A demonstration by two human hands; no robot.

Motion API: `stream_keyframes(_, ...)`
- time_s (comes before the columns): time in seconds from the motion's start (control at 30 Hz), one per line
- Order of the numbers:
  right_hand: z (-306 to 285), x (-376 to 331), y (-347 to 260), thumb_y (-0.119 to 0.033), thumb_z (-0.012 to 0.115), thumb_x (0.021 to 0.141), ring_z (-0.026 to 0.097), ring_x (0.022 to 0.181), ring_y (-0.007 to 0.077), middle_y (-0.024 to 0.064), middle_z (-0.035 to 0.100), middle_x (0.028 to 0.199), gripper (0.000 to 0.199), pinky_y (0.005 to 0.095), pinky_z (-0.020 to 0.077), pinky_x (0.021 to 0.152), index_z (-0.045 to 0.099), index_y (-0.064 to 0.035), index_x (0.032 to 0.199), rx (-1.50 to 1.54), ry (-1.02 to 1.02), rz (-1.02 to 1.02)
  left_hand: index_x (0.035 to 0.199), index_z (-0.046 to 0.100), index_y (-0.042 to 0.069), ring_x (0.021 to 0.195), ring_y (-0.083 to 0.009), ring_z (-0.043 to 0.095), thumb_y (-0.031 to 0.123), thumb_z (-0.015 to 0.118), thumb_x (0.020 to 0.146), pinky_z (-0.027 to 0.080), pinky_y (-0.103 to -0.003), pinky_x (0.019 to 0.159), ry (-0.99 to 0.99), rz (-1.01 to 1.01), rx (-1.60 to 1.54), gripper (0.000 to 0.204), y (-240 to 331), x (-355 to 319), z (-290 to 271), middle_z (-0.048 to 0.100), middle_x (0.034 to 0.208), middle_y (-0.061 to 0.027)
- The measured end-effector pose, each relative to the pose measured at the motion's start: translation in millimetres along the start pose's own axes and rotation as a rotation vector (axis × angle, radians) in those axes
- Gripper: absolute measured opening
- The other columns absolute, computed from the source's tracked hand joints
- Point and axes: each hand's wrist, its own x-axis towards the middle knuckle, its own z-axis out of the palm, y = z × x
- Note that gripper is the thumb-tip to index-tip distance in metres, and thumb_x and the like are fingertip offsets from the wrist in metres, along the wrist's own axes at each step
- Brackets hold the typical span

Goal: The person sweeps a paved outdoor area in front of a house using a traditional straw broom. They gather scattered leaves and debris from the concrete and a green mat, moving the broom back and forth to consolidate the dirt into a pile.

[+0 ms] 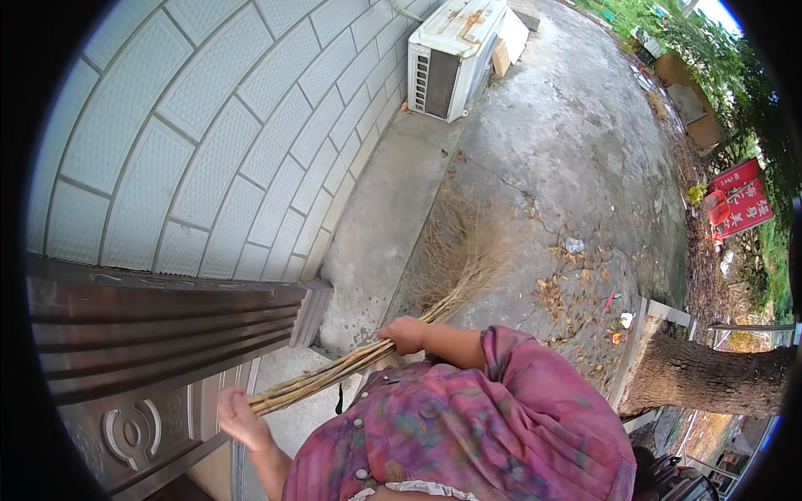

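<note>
A long twig broom (pixel 330 371) slants across the front of my body, its handle a bundle of thin yellowish sticks. At the handle's upper end, my left hand (pixel 242 420) is closed on it. My right hand (pixel 405 334) wraps round the bundle farther down, just above where the twigs fan out. The brown, bushy broom head (pixel 468 250) is blurred at its outer edge and lies over the concrete near the low step. Whether its tips press on the ground, I cannot tell.
A tiled wall (pixel 167 125) and a dark metal door (pixel 159 367) stand on the left. An outdoor air-conditioner unit (pixel 455 58) is ahead on the concrete step (pixel 376 192). Dry leaves (pixel 564 301) lie to the right, near a tree trunk (pixel 710 376) and a red sign (pixel 742 196).
</note>
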Motion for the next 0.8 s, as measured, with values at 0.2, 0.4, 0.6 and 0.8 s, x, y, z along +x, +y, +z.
stream_keyframes(0.2,-39,-93,70,-0.017,0.060,0.073,0.065,0.087,0.0314,0.0100,0.067,0.086,0.021,0.0442,0.0489,0.073,0.064,-0.0153,0.093,-0.173,0.036,0.314,0.080,0.058,0.000,0.066,-0.0116,0.053,0.003,0.044,0.086,0.044,-0.026,0.063,-0.193,-0.170,-0.276,0.015,-34,-47,107,0.055,0.072,-0.0049)
stream_keyframes(0.4,-87,-90,10,-0.013,0.059,0.069,0.065,0.077,0.0301,0.0097,0.065,0.075,0.016,0.0439,0.0467,0.069,0.061,-0.0119,0.085,-0.251,0.236,0.101,0.079,0.056,0.001,0.066,-0.0094,0.050,0.004,0.046,0.087,0.042,-0.023,0.061,0.077,-0.249,-0.523,0.013,-37,-20,44,0.053,0.075,-0.0026)
stream_keyframes(0.6,-110,-38,-20,-0.010,0.059,0.066,0.063,0.081,0.0310,0.0109,0.063,0.078,0.010,0.0437,0.0466,0.068,0.058,-0.0091,0.077,-0.140,0.403,-0.224,0.085,0.052,0.002,0.063,-0.0088,0.037,0.015,0.041,0.093,0.031,-0.022,0.056,0.180,0.184,-0.188,0.019,40,0,-49,0.043,0.076,-0.0021)
stream_keyframes(0.8,-59,-24,93,-0.012,0.062,0.069,0.064,0.086,0.0317,0.0111,0.065,0.080,0.021,0.0444,0.0472,0.072,0.064,-0.0155,0.089,-0.137,0.216,0.110,0.079,0.052,-0.001,0.067,-0.0147,0.045,0.007,0.041,0.086,0.038,-0.028,0.061,-0.147,0.039,-0.111,0.015,37,13,97,0.047,0.070,-0.0054)
